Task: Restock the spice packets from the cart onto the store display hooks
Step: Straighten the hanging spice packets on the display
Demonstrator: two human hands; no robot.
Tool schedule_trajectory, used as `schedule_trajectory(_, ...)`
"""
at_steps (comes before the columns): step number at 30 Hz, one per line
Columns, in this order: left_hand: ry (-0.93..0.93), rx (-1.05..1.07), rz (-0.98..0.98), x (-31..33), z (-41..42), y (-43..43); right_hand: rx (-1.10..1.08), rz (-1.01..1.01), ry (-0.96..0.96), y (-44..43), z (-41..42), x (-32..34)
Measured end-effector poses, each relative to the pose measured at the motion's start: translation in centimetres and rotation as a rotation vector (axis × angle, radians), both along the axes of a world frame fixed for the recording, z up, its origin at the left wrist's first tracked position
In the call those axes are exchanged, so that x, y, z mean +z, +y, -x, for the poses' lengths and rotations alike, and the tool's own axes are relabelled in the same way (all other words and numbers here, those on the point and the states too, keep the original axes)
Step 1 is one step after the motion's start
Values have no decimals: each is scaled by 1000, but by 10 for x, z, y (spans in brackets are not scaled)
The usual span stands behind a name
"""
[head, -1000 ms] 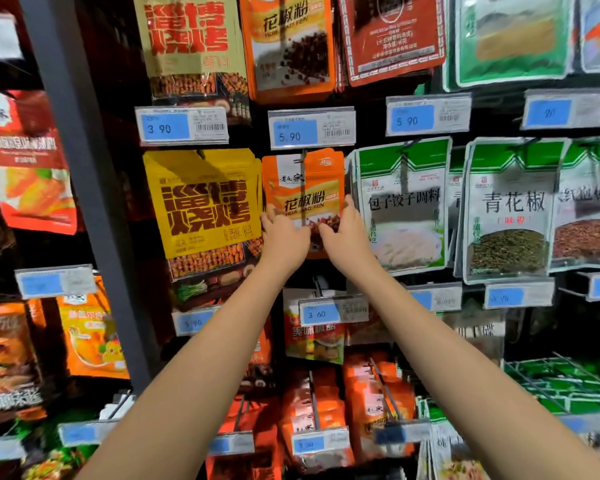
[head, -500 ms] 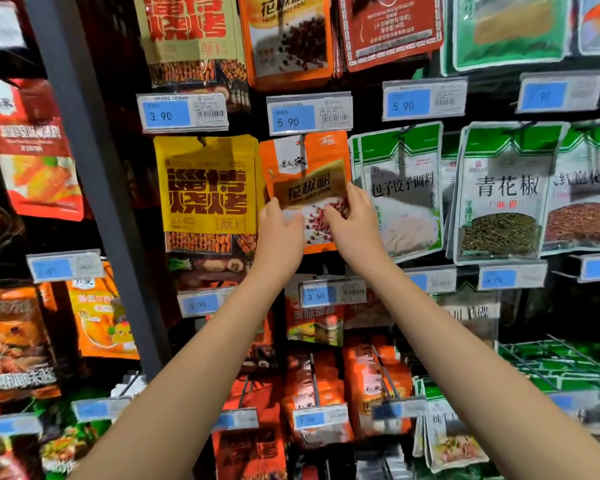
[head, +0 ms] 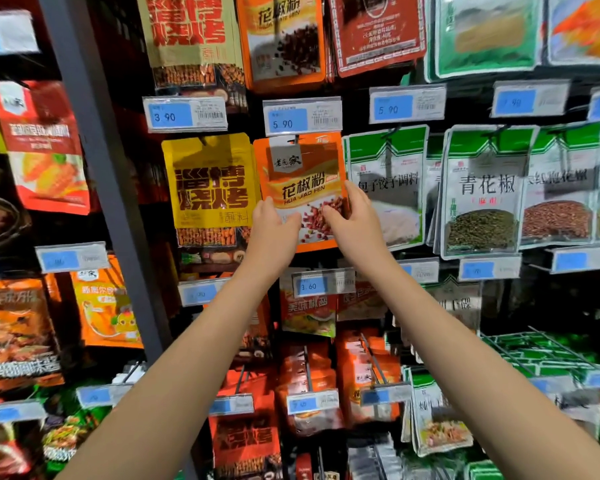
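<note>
- The orange spice packet (head: pixel 302 181) is held up against the display, in the middle column, between a yellow packet (head: pixel 208 181) on its left and a green-and-white packet (head: pixel 385 188) on its right.
- Its lower left edge is gripped by the left hand (head: pixel 274 233), with the fingers curled round it. Its lower right edge is pinched by the right hand (head: pixel 355 223), with the thumb laid on the front face.
- The packet's top edge is seen at the display hook (head: pixel 296 141), just under the 5.90 price tag (head: pixel 302 117). Whether the hang hole is threaded cannot be told.
- The step is judged to be seating the packet on the hook. The packet is best kept flat and upright, the hole lined up with the hook tip, and the packet slid far back along the wire.
- The pouch looks soft, so buckling is likely if it is pushed from the bottom alone. A higher grip may be needed.
- The neighbouring packets hang close, so snagging them is to be avoided.
</note>
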State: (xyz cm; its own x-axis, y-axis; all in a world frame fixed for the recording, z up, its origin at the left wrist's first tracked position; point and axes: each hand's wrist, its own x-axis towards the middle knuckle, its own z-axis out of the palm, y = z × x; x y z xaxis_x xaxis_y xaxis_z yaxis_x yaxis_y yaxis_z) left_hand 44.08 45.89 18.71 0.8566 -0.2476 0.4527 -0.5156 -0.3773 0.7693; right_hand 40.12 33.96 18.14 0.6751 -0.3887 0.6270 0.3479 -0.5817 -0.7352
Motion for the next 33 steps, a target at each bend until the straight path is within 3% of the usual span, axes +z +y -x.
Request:
schedule_trajectory(3,-29,49,-8,-3,8,-6,-16,1,2,-13,10,-1)
schedule_trajectory(8,-368,34,-104,-12,17,-36,-172,14,-7,-54,20,-2)
schedule_trajectory(14,-155,-144,-217,-5,6,-89,-295,6,82,-102,12,0)
schedule_trajectory(18,-20,-155,-147,3,-4,-106,-318,-8,134,-118,0,1)
schedule_trajectory(24,-10,-152,7,5,-6,-111,-349,-51,186,-125,-14,7)
schedule_trajectory(33,-71,-191,38,-2,7,-105,-342,-66,88,-119,9,1)
